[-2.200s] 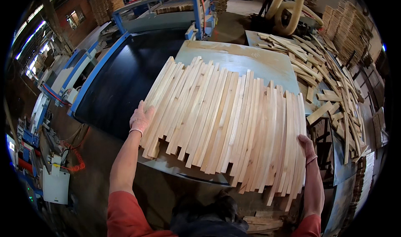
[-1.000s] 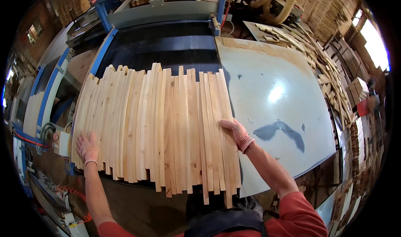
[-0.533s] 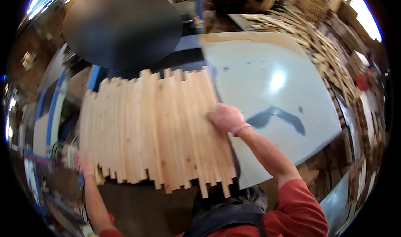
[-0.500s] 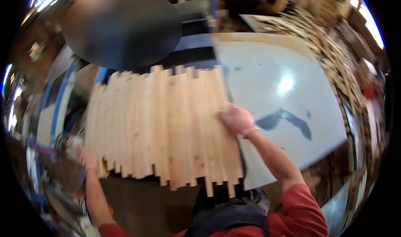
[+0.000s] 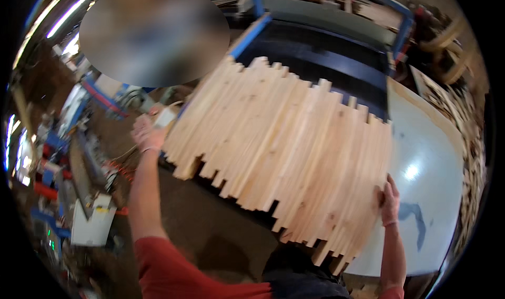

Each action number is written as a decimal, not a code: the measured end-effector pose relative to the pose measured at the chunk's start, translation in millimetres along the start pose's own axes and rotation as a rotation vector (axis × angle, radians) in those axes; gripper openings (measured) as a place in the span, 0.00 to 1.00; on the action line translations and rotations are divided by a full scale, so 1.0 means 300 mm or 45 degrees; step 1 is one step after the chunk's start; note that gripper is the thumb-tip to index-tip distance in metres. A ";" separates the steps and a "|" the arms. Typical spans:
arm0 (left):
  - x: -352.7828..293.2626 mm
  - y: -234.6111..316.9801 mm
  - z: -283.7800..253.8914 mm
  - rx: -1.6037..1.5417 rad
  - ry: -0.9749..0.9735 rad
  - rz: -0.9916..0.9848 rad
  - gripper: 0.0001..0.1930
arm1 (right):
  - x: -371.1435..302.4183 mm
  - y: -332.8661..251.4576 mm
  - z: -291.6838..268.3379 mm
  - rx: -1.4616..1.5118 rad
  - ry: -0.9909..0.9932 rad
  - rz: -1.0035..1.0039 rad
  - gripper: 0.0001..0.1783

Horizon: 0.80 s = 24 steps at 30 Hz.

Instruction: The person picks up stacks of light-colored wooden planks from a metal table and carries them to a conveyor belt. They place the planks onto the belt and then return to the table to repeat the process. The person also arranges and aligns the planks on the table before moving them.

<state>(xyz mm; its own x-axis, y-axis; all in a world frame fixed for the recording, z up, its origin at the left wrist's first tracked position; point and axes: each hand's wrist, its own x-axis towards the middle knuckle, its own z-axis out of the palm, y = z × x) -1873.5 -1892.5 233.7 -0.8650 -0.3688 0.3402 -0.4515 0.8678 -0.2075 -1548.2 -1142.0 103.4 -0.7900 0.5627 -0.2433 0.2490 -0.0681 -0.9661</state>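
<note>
Many pale wooden strips lie side by side as one wide panel with ragged ends, on a dark machine bed. My right hand rests against the right edge of the outermost strip, its fingers loosely extended and not wrapped round it. At the left side, my left hand is beside a small pale box with a reddish part next to it. Its fingers look loosely apart with nothing visible in them, though slightly blurred. Whether it touches the box is unclear.
A smooth grey sheet-topped table adjoins the panel on the right. Beyond it lies a heap of thin wood offcuts. A blue frame rises at the far end. On the left floor stand a white bin and cluttered tools.
My view has swung left, so the panel appears turned and farther right. My left hand is now nearer the small box, and my right hand still lies at the panel's right edge.
</note>
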 end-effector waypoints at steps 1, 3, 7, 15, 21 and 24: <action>-0.002 -0.001 0.022 -0.005 0.203 0.158 0.36 | 0.001 -0.010 0.006 0.026 -0.015 0.048 0.33; 0.023 -0.151 0.147 0.050 0.539 0.381 0.31 | 0.004 -0.067 0.103 0.175 -0.085 0.009 0.36; 0.030 -0.067 -0.058 -0.526 -0.105 0.356 0.38 | 0.024 -0.060 0.137 -0.242 0.024 -0.076 0.40; -0.428 0.196 -0.095 -1.527 -0.068 0.599 0.35 | -0.094 -0.113 0.166 0.085 0.027 -0.165 0.41; -1.108 0.349 -0.414 -2.364 -1.517 1.081 0.33 | -0.259 0.003 0.041 0.455 -0.363 -0.040 0.32; -1.380 0.400 -0.438 -2.118 -2.241 1.189 0.34 | -0.445 0.046 0.000 0.690 -0.236 0.143 0.33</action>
<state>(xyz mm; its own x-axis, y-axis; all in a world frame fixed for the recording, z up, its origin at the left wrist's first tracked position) -1540.9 -1592.0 188.6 -0.3515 0.9210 -0.1680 -0.3628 0.0314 0.9313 -1439.3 -1218.1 122.6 -0.8722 0.3776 -0.3109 0.0535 -0.5582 -0.8280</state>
